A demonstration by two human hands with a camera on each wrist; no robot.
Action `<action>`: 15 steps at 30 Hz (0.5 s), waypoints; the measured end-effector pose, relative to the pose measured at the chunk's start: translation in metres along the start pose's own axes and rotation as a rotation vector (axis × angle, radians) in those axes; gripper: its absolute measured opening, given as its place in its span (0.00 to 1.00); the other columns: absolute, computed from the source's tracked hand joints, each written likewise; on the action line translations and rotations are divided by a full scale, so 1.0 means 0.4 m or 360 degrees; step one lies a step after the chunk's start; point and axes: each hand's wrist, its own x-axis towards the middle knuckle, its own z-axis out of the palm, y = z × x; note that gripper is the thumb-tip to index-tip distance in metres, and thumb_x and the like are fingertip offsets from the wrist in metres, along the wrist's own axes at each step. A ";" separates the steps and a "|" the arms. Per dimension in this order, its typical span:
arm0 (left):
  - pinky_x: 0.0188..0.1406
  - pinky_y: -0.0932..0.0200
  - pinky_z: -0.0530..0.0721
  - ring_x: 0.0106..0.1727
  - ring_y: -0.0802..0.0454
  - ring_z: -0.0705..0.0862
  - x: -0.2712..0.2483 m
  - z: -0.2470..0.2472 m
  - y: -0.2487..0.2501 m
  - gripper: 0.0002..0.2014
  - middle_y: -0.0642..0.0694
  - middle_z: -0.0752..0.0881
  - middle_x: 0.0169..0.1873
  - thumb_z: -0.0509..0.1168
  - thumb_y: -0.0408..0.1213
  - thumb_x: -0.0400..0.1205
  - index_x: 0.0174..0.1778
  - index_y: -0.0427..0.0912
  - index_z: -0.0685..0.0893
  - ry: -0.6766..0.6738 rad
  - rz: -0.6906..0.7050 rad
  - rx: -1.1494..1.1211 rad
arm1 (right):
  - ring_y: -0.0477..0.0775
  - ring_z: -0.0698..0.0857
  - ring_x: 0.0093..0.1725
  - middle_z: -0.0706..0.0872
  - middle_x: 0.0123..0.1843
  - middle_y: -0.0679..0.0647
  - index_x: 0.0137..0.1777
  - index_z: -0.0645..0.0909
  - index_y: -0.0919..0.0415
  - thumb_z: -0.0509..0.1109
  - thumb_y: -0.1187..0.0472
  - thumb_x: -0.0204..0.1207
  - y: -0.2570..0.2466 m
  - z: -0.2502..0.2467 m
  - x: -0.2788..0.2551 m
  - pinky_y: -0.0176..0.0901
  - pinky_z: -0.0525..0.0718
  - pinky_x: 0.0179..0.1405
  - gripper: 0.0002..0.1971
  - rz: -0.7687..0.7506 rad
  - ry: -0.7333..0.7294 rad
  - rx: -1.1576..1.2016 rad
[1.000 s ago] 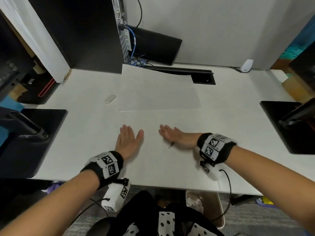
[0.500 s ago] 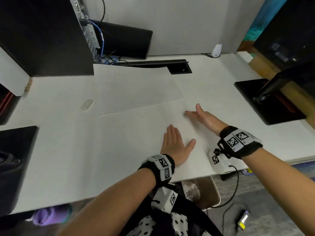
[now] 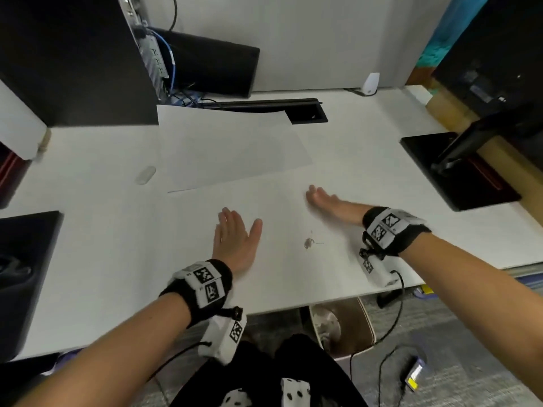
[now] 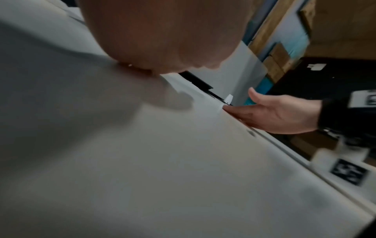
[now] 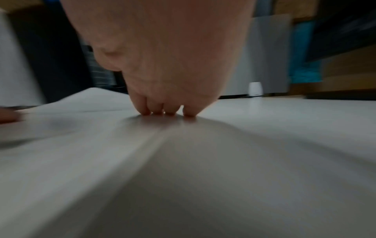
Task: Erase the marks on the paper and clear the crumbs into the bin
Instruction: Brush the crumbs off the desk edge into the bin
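- Your left hand (image 3: 235, 245) lies flat on the desk (image 3: 88, 259), fingers straight and together, gripping nothing.
- Your right hand (image 3: 326, 201) is released too: its fingertips (image 5: 168, 112) press down on the surface with nothing held.
- The erasing looks finished, as far as I can judge: the paper (image 3: 229, 148), beyond both sets of fingertips, shows no marks, and the eraser (image 3: 145, 175) lies loose just left of it, well away from your left fingers.
- Clearing is still to do. A small clump of crumbs (image 3: 308, 243) sits on the desk between your hands, nearer your wrists than your fingertips.
- The bin (image 3: 343, 327) stands under the desk's near edge, below that clump, so I'd guess one sweep toward you would drop it in.
- Hard to make out: your right hand is blurred, so I can't tell whether finer crumbs lie under it.
- Both wrist views are smeared, and faint marks on the paper could escape the head view.
- The desk cuts off part of the bin.
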 end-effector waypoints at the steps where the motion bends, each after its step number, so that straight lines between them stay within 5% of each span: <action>1: 0.79 0.56 0.30 0.81 0.51 0.28 -0.001 0.006 0.003 0.35 0.41 0.28 0.80 0.36 0.56 0.86 0.80 0.35 0.32 -0.0020 -0.0031 0.0030 | 0.53 0.42 0.84 0.39 0.85 0.52 0.82 0.35 0.57 0.33 0.50 0.87 -0.012 0.031 -0.007 0.49 0.39 0.81 0.26 -0.0063 -0.0027 -0.0099; 4: 0.78 0.55 0.28 0.80 0.51 0.27 -0.006 0.036 0.045 0.36 0.41 0.27 0.79 0.36 0.56 0.86 0.79 0.34 0.31 -0.0091 -0.0021 0.0047 | 0.46 0.45 0.84 0.49 0.85 0.49 0.83 0.40 0.54 0.30 0.50 0.86 0.028 0.085 -0.042 0.41 0.35 0.79 0.26 -0.0352 -0.0426 0.0010; 6: 0.77 0.55 0.27 0.80 0.50 0.27 -0.011 0.065 0.079 0.36 0.41 0.27 0.79 0.35 0.57 0.85 0.79 0.34 0.30 -0.0136 0.0045 0.0113 | 0.42 0.53 0.82 0.58 0.83 0.45 0.82 0.51 0.49 0.30 0.43 0.83 0.079 0.077 -0.075 0.41 0.41 0.81 0.30 -0.0453 -0.0523 0.0316; 9: 0.77 0.55 0.28 0.80 0.49 0.27 -0.013 0.107 0.130 0.37 0.40 0.27 0.79 0.36 0.57 0.85 0.79 0.34 0.30 -0.0160 0.0128 0.0228 | 0.41 0.59 0.81 0.65 0.81 0.43 0.80 0.61 0.47 0.35 0.32 0.77 0.118 0.018 -0.089 0.44 0.48 0.82 0.36 -0.0453 -0.0246 0.0763; 15: 0.78 0.55 0.28 0.81 0.49 0.28 -0.036 0.215 0.263 0.37 0.39 0.28 0.79 0.36 0.58 0.85 0.79 0.34 0.31 -0.0324 0.0289 0.0166 | 0.46 0.55 0.83 0.59 0.84 0.47 0.80 0.61 0.50 0.32 0.37 0.80 0.154 -0.143 -0.033 0.48 0.44 0.83 0.34 -0.0298 0.0093 0.0477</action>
